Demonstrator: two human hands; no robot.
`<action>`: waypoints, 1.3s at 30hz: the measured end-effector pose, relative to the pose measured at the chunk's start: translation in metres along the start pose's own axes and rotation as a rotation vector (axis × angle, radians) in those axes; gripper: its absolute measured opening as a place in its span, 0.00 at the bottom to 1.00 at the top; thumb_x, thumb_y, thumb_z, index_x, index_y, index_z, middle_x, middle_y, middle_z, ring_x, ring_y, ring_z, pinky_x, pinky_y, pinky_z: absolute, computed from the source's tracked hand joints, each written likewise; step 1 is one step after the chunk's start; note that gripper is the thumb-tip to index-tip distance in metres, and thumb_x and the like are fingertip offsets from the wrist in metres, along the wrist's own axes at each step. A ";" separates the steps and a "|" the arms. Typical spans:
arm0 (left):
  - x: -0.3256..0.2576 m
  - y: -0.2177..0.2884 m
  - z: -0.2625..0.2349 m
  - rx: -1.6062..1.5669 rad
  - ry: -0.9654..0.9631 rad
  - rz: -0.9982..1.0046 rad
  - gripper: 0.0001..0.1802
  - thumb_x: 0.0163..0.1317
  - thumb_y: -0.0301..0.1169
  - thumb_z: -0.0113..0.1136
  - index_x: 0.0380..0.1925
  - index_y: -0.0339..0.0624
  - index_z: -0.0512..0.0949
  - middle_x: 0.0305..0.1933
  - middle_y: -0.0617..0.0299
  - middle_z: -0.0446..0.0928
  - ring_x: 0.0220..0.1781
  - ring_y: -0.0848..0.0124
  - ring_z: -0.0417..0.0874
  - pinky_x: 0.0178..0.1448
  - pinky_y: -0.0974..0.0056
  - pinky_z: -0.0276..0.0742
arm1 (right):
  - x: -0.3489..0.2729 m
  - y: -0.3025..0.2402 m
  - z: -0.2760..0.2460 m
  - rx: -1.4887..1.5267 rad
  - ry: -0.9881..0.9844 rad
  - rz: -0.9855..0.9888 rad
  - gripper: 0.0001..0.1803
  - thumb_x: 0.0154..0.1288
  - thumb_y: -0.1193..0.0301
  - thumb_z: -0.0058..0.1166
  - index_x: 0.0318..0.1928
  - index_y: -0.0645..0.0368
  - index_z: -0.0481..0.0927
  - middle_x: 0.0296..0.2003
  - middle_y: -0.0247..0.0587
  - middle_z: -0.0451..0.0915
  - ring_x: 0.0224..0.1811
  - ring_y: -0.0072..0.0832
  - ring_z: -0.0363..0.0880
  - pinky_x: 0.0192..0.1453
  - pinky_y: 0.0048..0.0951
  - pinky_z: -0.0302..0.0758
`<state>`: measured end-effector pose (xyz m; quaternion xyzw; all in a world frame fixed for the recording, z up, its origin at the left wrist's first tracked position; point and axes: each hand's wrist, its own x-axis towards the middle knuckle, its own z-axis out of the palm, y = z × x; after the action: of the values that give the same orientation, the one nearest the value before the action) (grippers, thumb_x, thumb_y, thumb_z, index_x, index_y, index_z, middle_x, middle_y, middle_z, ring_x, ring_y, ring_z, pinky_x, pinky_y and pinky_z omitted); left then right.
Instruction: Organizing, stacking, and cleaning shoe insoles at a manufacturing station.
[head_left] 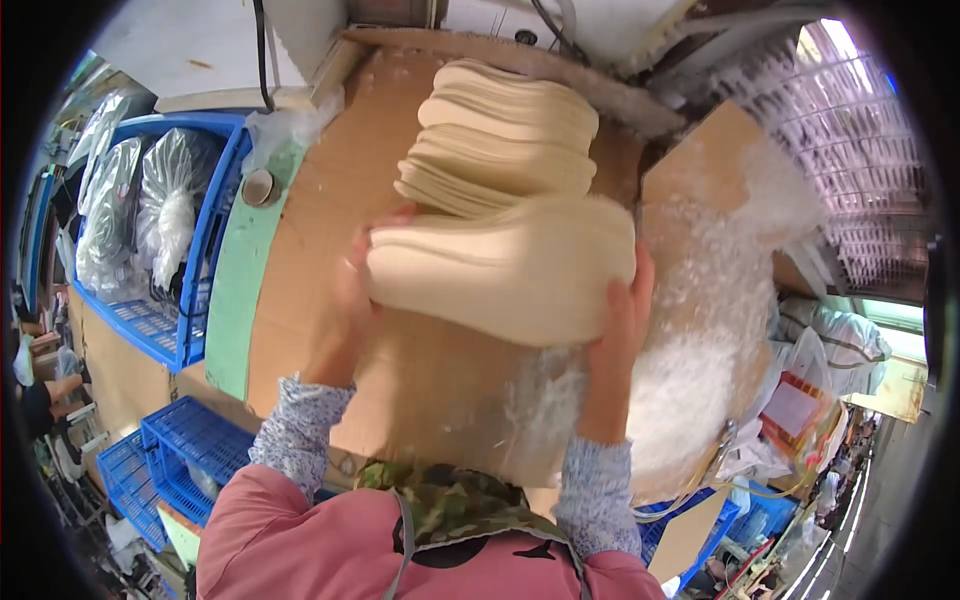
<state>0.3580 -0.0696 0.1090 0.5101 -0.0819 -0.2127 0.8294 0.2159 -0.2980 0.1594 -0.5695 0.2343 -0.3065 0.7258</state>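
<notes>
Cream insole stack (pixel 505 275) up off the cardboard-covered worktop (pixel 320 230), clamped from both ends: left hand (pixel 355 300) wrapped on the near-left end, right hand (pixel 620 320) pressing the other. Just beyond, a second pile of insoles (pixel 505 135) fanned out on the cardboard. Left edge: blue crate (pixel 195 290) of clear-bagged goods (pixel 165 205) (contents hard to tell). Right: white plastic heap (pixel 705 300) crowding the worktop's edge.

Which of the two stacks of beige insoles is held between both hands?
The nearer stack, lying sideways, pressed between left hand and right hand. The farther stack rests untouched on the cardboard.
</notes>
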 end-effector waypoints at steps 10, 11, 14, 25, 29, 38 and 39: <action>-0.079 -0.088 -0.044 0.135 -0.033 -0.081 0.32 0.73 0.50 0.29 0.45 0.32 0.74 0.57 0.45 0.73 0.61 0.59 0.72 0.66 0.57 0.63 | -0.100 0.095 -0.064 -0.004 0.142 0.145 0.35 0.64 0.59 0.55 0.65 0.61 0.59 0.60 0.42 0.66 0.62 0.32 0.66 0.65 0.34 0.64; -0.067 -0.088 -0.047 0.161 -0.045 -0.009 0.32 0.74 0.50 0.28 0.45 0.33 0.74 0.57 0.45 0.73 0.60 0.59 0.73 0.66 0.57 0.64 | -0.090 0.099 -0.058 0.007 0.141 0.146 0.35 0.64 0.59 0.55 0.65 0.61 0.59 0.60 0.42 0.66 0.62 0.32 0.66 0.65 0.34 0.64; -0.023 -0.076 -0.050 0.165 -0.020 0.042 0.30 0.74 0.49 0.29 0.45 0.35 0.74 0.55 0.47 0.75 0.59 0.60 0.74 0.65 0.58 0.66 | -0.042 0.106 -0.043 0.145 0.140 0.066 0.25 0.68 0.61 0.47 0.60 0.62 0.65 0.53 0.39 0.70 0.56 0.29 0.69 0.60 0.29 0.67; 0.109 -0.078 -0.048 0.715 0.116 0.545 0.13 0.65 0.26 0.46 0.47 0.40 0.75 0.50 0.57 0.74 0.46 0.65 0.75 0.48 0.60 0.70 | 0.068 0.145 -0.050 -0.300 0.220 -0.081 0.23 0.73 0.58 0.34 0.53 0.63 0.73 0.50 0.39 0.75 0.54 0.32 0.72 0.61 0.30 0.65; 0.169 -0.045 0.000 1.106 0.069 0.761 0.16 0.57 0.22 0.49 0.46 0.41 0.76 0.50 0.53 0.74 0.48 0.58 0.74 0.51 0.57 0.68 | 0.014 0.152 -0.064 0.284 0.412 0.144 0.31 0.72 0.57 0.42 0.67 0.64 0.58 0.66 0.45 0.62 0.69 0.35 0.60 0.69 0.35 0.59; 0.324 -0.086 0.055 1.422 -0.543 0.597 0.17 0.64 0.32 0.47 0.51 0.39 0.74 0.55 0.48 0.73 0.60 0.48 0.69 0.63 0.50 0.66 | -0.075 0.124 0.017 0.173 0.352 0.414 0.35 0.63 0.80 0.48 0.69 0.67 0.51 0.67 0.50 0.59 0.65 0.39 0.65 0.68 0.33 0.63; 0.333 -0.093 0.058 1.540 -0.478 0.581 0.19 0.65 0.36 0.45 0.50 0.39 0.75 0.57 0.47 0.72 0.62 0.48 0.68 0.65 0.49 0.63 | -0.070 0.125 0.018 0.175 0.353 0.411 0.35 0.63 0.80 0.48 0.69 0.67 0.51 0.67 0.50 0.59 0.65 0.39 0.65 0.68 0.33 0.63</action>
<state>0.6108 -0.2974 0.0272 0.8316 -0.5034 0.0213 0.2337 0.2015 -0.2151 0.0419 -0.3829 0.4404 -0.2665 0.7670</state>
